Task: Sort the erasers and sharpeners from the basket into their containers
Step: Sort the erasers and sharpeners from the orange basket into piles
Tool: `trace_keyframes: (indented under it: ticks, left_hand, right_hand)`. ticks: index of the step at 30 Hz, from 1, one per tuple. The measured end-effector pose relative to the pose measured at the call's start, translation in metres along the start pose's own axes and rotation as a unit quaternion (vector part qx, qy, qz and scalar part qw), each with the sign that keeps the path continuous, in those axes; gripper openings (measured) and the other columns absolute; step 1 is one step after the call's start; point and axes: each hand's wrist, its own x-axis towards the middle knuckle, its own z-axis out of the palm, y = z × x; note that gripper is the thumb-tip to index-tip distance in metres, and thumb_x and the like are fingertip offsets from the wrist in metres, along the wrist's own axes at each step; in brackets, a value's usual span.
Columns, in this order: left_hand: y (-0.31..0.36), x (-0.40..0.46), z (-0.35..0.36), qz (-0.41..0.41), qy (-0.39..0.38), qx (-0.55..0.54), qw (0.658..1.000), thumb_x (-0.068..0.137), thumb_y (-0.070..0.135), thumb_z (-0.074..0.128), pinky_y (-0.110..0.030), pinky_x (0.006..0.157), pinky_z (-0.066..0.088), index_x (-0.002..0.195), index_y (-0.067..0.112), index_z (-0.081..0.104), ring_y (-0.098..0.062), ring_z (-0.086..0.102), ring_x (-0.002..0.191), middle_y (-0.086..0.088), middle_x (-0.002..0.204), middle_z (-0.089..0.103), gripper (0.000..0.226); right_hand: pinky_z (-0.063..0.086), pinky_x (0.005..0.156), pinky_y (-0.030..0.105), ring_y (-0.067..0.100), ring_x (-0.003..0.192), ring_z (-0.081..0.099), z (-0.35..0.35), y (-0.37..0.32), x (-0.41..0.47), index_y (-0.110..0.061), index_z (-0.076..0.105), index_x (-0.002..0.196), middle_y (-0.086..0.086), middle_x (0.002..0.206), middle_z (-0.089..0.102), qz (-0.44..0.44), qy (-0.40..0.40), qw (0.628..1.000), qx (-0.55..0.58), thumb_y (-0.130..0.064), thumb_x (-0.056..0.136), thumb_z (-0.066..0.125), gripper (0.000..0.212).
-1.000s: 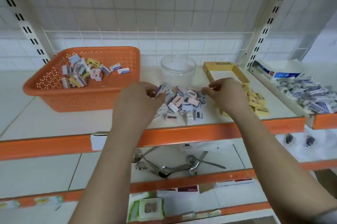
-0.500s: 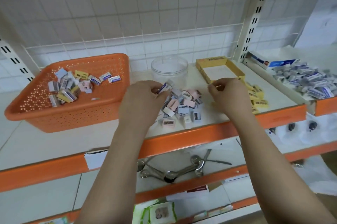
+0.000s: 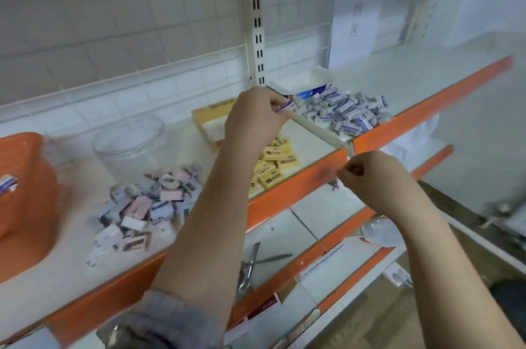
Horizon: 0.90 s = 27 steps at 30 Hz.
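- The left hand (image 3: pixel 254 118) pinches a blue eraser (image 3: pixel 284 106) beside the blue eraser pile (image 3: pixel 345 114).
- The right hand (image 3: pixel 375 181) is curled; I cannot tell whether it holds anything.
- White shelf (image 3: pixel 57 272) with an orange edge, by a tiled wall (image 3: pixel 113 21).

Metal scissors (image 3: pixel 250 262) lie on the lower shelf (image 3: pixel 287 230).
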Motion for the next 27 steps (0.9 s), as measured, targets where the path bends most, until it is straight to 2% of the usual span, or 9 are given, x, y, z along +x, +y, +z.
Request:
trace_keyframes:
  ticks: [2,4,7,15,18,20,22,24,27]
  left_hand:
    - [0.018,0.029,0.033,0.009,-0.012,-0.001,1.000,0.084,0.025,0.069,-0.038,0.078,0.054,0.095,0.015,0.073,-0.017,0.058,0.075,-0.001,0.085,0.064,0.016]
    - [0.033,0.055,0.062,0.008,-0.021,0.002,1.000,0.082,0.026,0.070,-0.039,0.079,0.055,0.092,0.015,0.074,-0.017,0.062,0.076,-0.001,0.082,0.068,0.016]
    - [0.047,0.087,0.095,-0.002,-0.038,0.012,0.999,0.082,0.026,0.069,-0.038,0.078,0.056,0.095,0.016,0.073,-0.020,0.067,0.079,-0.003,0.089,0.071,0.017]
    - [0.047,0.124,0.138,-0.017,-0.064,0.051,0.997,0.082,0.028,0.072,-0.035,0.088,0.051,0.104,0.012,0.071,-0.019,0.063,0.097,-0.003,0.107,0.069,0.027]
    - [0.046,0.120,0.133,-0.019,-0.029,0.035,0.999,0.083,0.030,0.069,-0.035,0.084,0.053,0.101,0.017,0.072,-0.017,0.064,0.091,0.000,0.101,0.070,0.022]
    - [0.042,0.114,0.120,-0.015,-0.006,0.027,0.999,0.087,0.023,0.062,-0.034,0.079,0.055,0.085,0.020,0.072,-0.018,0.063,0.079,-0.002,0.091,0.072,0.011]
    - [0.034,0.104,0.098,-0.011,0.019,0.029,0.999,0.085,0.015,0.055,-0.031,0.072,0.051,0.075,0.026,0.066,-0.020,0.055,0.069,-0.003,0.077,0.067,0.019]
    - [0.027,0.087,0.070,-0.014,0.035,0.022,0.999,0.085,0.013,0.053,-0.026,0.070,0.045,0.076,0.026,0.065,-0.017,0.050,0.068,0.001,0.075,0.060,0.021]
    - [0.014,0.048,0.019,-0.021,0.070,0.017,0.997,0.090,0.018,0.057,-0.016,0.067,0.045,0.091,0.020,0.073,-0.003,0.057,0.075,0.008,0.087,0.066,0.016]
  right_hand:
    - [0.036,0.047,0.025,0.009,0.051,0.050,-0.019,0.018,0.006,-0.018,0.062,0.074,-0.004,0.063,0.058,-0.013,0.031,0.999,0.004,-0.033,0.093,0.054,0.026]
    - [0.033,0.048,0.024,0.010,0.051,0.050,-0.036,0.036,0.014,-0.019,0.064,0.076,-0.002,0.063,0.061,-0.026,0.051,0.998,0.008,-0.036,0.092,0.053,0.026]
    - [0.039,0.054,0.028,0.014,0.062,0.056,-0.054,0.058,0.027,-0.018,0.065,0.082,0.001,0.076,0.068,-0.038,0.075,0.996,0.012,-0.030,0.092,0.055,0.018]
    - [0.044,0.060,0.022,0.014,0.070,0.062,-0.073,0.086,0.047,-0.019,0.068,0.088,-0.001,0.080,0.069,-0.047,0.069,0.996,0.025,-0.030,0.091,0.055,0.017]
    - [0.042,0.056,0.019,0.011,0.067,0.060,-0.071,0.087,0.052,-0.020,0.068,0.087,-0.006,0.076,0.066,-0.062,0.070,0.995,0.030,-0.028,0.091,0.055,0.016]
    - [0.041,0.053,0.019,0.006,0.060,0.056,-0.066,0.083,0.055,-0.020,0.068,0.085,-0.011,0.065,0.060,-0.078,0.080,0.993,0.049,-0.025,0.090,0.055,0.015]
    - [0.035,0.047,0.015,0.005,0.050,0.051,-0.060,0.072,0.057,-0.021,0.067,0.077,-0.014,0.053,0.052,-0.106,0.097,0.986,0.084,-0.022,0.089,0.057,0.015]
    - [0.035,0.047,0.014,0.004,0.049,0.048,-0.054,0.057,0.058,-0.022,0.063,0.070,-0.012,0.049,0.048,-0.146,0.113,0.975,0.126,-0.019,0.088,0.059,0.019]
    - [0.039,0.053,0.017,0.010,0.055,0.053,-0.040,0.022,0.057,-0.024,0.062,0.069,-0.005,0.056,0.058,-0.214,0.110,0.955,0.172,-0.017,0.087,0.059,0.019]
